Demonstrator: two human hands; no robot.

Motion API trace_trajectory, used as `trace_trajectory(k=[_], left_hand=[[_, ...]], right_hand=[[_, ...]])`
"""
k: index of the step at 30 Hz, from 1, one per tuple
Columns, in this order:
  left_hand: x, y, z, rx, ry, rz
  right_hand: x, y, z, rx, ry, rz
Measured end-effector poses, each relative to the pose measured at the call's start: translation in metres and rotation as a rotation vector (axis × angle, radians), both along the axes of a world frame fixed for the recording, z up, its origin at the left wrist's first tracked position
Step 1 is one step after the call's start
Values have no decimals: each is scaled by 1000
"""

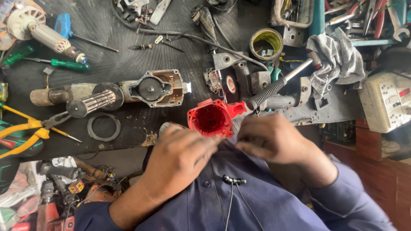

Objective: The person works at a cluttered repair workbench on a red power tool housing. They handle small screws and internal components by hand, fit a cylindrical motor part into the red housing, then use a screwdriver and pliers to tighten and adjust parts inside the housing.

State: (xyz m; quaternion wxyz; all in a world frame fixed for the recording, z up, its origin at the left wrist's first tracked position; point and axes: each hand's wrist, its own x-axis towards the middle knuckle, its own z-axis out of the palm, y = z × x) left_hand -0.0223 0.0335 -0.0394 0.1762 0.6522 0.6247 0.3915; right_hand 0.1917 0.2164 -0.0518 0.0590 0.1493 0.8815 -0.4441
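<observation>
A red plastic motor housing (212, 118), open end up, rests at the near edge of the black workbench (107, 38). My left hand (180, 156) curls against its lower left side, fingers bent and touching the rim. My right hand (274, 143) sits just right of the housing with the fingertips pinched together near its lower right edge; what they pinch is too small to see. Both hands hover over my dark blue shirt.
A dismantled gear case (152, 89) with an armature (85, 105) lies left. A black ring (104, 127), yellow-handled pliers (25, 130), a green screwdriver (64, 64), a tape roll (266, 43), a grey rag (336, 57) and a white socket box (387, 100) surround the spot.
</observation>
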Motion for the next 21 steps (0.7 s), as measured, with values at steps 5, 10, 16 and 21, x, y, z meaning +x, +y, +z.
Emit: trace_trajectory(k=[5, 10, 16, 21], left_hand=[[2, 8, -10, -109, 146, 224], [10, 8, -24, -215, 359, 214], [8, -1, -31, -305, 397, 219], [0, -11, -35, -430, 131, 269]], right_hand=[[-16, 8, -30, 274, 331, -243], [-27, -2, -57, 532, 221, -96], [-23, -23, -65, 325, 370, -73], [-29, -31, -79, -102, 504, -54]])
